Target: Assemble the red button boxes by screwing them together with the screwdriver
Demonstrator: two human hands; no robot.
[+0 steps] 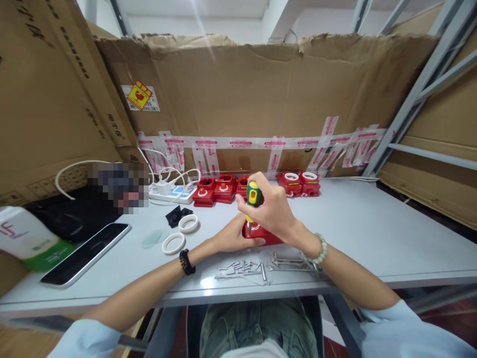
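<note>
A screwdriver [254,195] with a yellow and green handle stands nearly upright in my right hand [274,206], whose fingers wrap round the handle. Its tip points down at the red housing [270,237] lying on the table. My left hand [235,234] grips the left end of that housing, with the thumb and fingers around it. Close in front of the hands lie loose screws [242,267] and, to their right, more long metal parts [290,262]. Whether the tip touches a screw is too small to tell.
Behind my hands stand several red housings [224,189], with two more [309,185] at the right. To the left are white rings [173,244], black pieces [174,217], clear discs [154,238], a power strip [171,194], a phone [87,254] and a white-green package [35,241].
</note>
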